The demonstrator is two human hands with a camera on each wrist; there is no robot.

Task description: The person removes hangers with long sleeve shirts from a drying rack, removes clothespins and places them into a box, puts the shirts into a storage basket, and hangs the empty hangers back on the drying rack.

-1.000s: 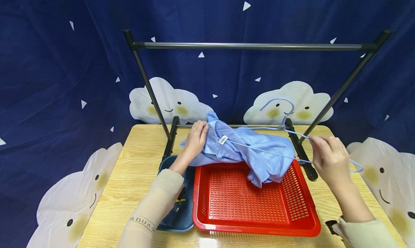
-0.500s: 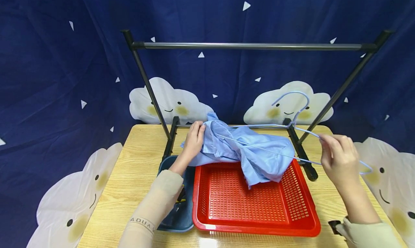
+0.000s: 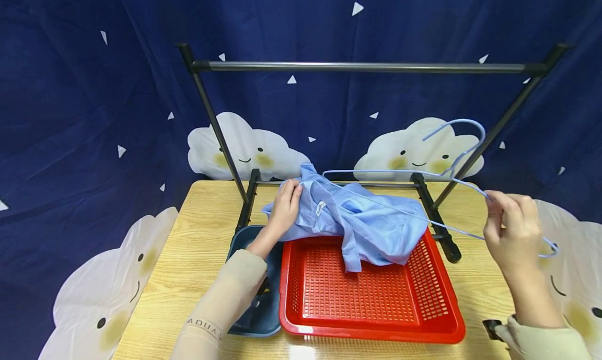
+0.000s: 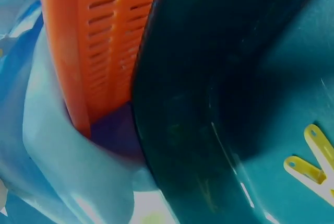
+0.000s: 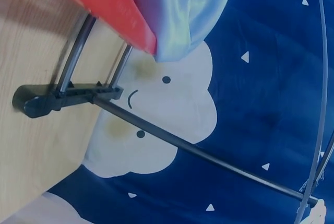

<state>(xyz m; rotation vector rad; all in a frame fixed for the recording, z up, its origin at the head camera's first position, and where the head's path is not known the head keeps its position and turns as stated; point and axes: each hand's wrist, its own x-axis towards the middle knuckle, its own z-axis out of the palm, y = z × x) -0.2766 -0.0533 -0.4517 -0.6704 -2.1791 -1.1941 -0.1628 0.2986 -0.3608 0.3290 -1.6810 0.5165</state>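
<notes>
Head view: the left hand [image 3: 284, 206] has its fingers clamped on the blue garment [image 3: 376, 224], which sprawls away to their right, white label [image 3: 321, 208] showing close by, over the far edge of the red basket [image 3: 376, 335]. That grip probably stops the slippery fabric sliding. Over on the other side, the right hand [image 3: 517, 229] pinches the wire hanger [image 3: 385, 170] near one shoulder, which leaves the hook free above the fingers and the far end reaching back over the garment; whether they touch, I can't tell. Beyond both hands stands the black rack [image 3: 367, 67] on the bench [image 3: 174, 266].

Left wrist: the garment droops around the basket's corner, and a dark tub [image 4: 172, 130] sits beside it with a yellow clip [image 4: 321, 145] inside. The fingers aren't clear here.

Right wrist: hanger wire runs down to a fingertip at the corner, basket and garment well away from it.
</notes>
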